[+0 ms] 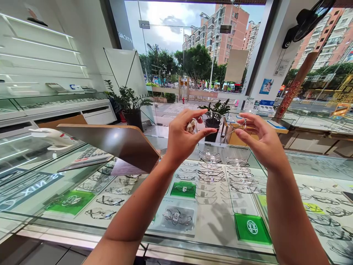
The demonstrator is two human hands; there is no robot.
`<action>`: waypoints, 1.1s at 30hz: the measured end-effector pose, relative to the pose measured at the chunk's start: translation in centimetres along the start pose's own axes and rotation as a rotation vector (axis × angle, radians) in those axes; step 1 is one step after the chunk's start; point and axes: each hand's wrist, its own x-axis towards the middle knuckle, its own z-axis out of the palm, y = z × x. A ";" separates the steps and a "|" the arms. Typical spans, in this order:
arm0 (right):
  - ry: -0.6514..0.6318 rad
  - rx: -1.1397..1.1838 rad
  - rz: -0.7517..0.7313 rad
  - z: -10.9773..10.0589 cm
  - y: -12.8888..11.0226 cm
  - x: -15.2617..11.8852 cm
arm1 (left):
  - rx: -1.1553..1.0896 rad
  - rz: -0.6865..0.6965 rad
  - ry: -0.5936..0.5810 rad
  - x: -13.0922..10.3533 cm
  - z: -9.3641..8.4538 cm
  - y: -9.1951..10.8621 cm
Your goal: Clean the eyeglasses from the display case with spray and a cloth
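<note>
A pair of thin-rimmed eyeglasses point(221, 117) is held up in the air above the glass display counter, between both hands. My left hand point(184, 130) grips the left side of it, index finger along the top rim and thumb at the lower edge. Something crumpled and whitish, perhaps a cloth point(191, 127), shows within the curled fingers of that hand. On the other side, my right hand point(260, 138) has the rim between thumb and fingertips. The clear lenses are hard to make out against the bright background.
Beneath the hands stands the glass counter point(220, 243), with rows of eyeglasses point(211, 172) and green signs point(252, 227) inside. A tilted mirror or board point(116, 141), a calculator point(89, 156) and a white device point(52, 137) are on the left. Potted plants point(134, 106) stand beyond.
</note>
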 end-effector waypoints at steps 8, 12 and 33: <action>0.004 -0.023 -0.007 0.0 0.0 -0.1 | 0.029 0.021 -0.004 0.0 0.0 0.1; -0.001 -0.034 -0.016 0.0 0.0 -0.1 | 0.036 0.024 -0.002 -0.1 0.0 0.2; 0.128 -0.171 -0.190 0.2 -2.5 -0.5 | -0.097 -0.125 -0.159 1.4 -1.8 -1.9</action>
